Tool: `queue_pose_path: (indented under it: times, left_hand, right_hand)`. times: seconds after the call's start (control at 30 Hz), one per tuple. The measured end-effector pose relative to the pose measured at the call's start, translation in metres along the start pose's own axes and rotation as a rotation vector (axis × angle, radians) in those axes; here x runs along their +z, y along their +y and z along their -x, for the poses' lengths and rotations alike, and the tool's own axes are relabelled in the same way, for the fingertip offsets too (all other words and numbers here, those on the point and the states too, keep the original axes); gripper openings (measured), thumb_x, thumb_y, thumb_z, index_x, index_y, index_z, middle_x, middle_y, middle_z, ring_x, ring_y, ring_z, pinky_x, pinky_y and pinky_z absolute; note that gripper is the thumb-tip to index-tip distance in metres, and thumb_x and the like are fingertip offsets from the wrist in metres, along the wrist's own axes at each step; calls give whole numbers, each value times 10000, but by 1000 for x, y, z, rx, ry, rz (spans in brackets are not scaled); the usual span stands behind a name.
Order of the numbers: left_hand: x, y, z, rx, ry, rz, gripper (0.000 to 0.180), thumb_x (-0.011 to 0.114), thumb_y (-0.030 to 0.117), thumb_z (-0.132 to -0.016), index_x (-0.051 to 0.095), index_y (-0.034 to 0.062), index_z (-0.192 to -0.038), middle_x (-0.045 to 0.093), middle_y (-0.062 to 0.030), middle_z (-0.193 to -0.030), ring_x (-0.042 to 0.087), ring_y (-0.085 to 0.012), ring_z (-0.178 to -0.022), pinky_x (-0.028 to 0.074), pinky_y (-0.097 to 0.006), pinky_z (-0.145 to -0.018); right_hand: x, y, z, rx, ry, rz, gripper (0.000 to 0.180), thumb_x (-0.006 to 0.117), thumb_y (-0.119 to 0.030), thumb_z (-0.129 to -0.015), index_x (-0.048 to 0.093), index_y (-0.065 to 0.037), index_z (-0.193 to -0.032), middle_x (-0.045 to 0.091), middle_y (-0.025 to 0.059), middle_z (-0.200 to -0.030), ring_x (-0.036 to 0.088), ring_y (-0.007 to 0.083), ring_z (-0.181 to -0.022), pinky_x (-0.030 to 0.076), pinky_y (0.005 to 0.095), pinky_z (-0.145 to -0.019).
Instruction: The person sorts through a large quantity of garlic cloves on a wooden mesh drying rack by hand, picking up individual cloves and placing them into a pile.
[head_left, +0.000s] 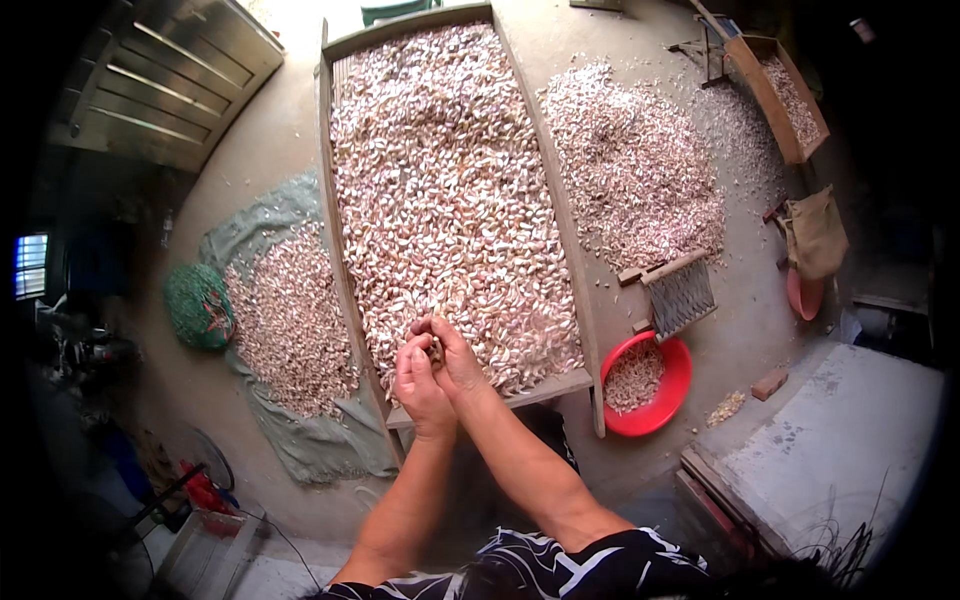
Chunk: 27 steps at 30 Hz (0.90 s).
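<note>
Over the near end of the long wooden tray [336,200] heaped with garlic cloves [450,190], the left hand [418,383] and right hand [452,355] pinch 1 clove [436,349] between them, seemingly mid-peel, so pulling its skin free should need a firm fingertip grip.

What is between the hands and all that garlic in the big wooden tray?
Nothing visible. Both hands, left hand and right hand, are pressed together right above the near end of the wooden tray, pinching one garlic clove in the fingers, with the garlic pile just beneath.
</note>
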<state>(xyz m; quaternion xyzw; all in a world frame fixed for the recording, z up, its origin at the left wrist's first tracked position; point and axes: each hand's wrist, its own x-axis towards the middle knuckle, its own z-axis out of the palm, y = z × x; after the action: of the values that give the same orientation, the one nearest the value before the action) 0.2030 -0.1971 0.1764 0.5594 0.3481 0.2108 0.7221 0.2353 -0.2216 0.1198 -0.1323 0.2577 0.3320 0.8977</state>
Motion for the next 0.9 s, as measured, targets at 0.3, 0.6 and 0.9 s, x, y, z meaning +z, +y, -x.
queue_pose_path:
  times: [0.3, 0.6, 0.9]
  left_hand:
    - [56, -4, 79, 225, -378, -371, 184, 423, 62, -813, 559, -43, -879, 547, -115, -995, 477, -203, -1015, 341, -303, -892]
    - [16, -27, 103, -304, -517, -380, 186, 487, 146, -824, 556, -17, -884, 586, -75, -763, 559, -135, -703, 447, -254, -678]
    - [-235, -71, 107, -812, -31, -552, 128, 523, 208, -747, 503, 89, -703, 493, -16, -579, 473, -98, -473, 360, -214, -399]
  right_hand:
    - [-73, -63, 56, -104, -23, 176, 232, 480, -275, -812, 527, -49, -792, 555, 93, -797, 540, 199, -740, 458, 326, -682]
    - [-254, -191, 181, -92, 359, -22, 181, 590, -244, -728, 539, -73, -751, 555, 54, -699, 548, 168, -611, 468, 282, -504]
    - [-408, -265, 288, -248, 1628, 1144, 722, 592, -434, -668, 324, -73, -1233, 422, 201, -1178, 416, 318, -1083, 308, 397, -920]
